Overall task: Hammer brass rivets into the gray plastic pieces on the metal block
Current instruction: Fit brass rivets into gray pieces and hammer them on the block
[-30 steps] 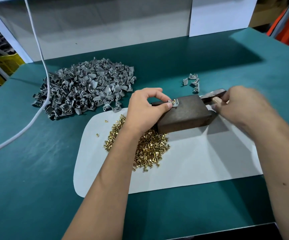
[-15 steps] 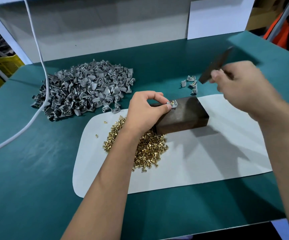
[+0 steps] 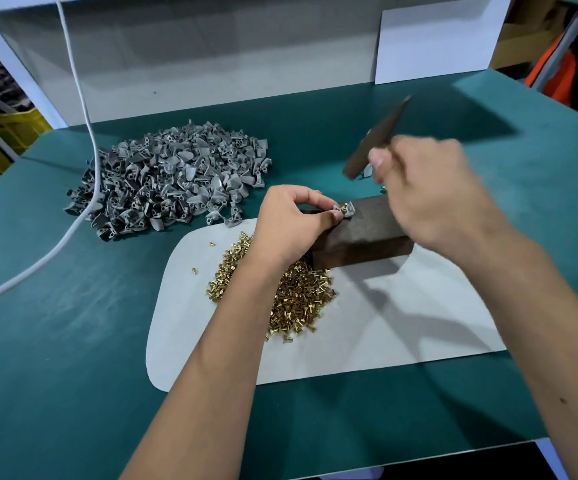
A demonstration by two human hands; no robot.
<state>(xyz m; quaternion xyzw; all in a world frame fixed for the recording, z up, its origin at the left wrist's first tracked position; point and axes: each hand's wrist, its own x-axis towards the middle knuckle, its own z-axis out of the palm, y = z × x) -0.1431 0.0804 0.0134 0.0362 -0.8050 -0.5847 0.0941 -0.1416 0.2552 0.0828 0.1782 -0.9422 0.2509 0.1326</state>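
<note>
A dark metal block lies on a white mat. On its top left corner sits a gray plastic piece with a brass rivet standing in it. My left hand pinches that piece at its left side. My right hand grips a dark flat striking tool, raised above and behind the block, blurred by motion. A heap of loose brass rivets lies on the mat under my left wrist.
A big pile of gray plastic pieces lies on the green table at the back left. A few gray pieces sit behind the block, partly hidden by the tool. A white cable hangs down across the left side.
My right hand lifted the striking tool from beside the block's right end up into the air, and it is now coming back down toward the block. My left hand has kept its pinch.
</note>
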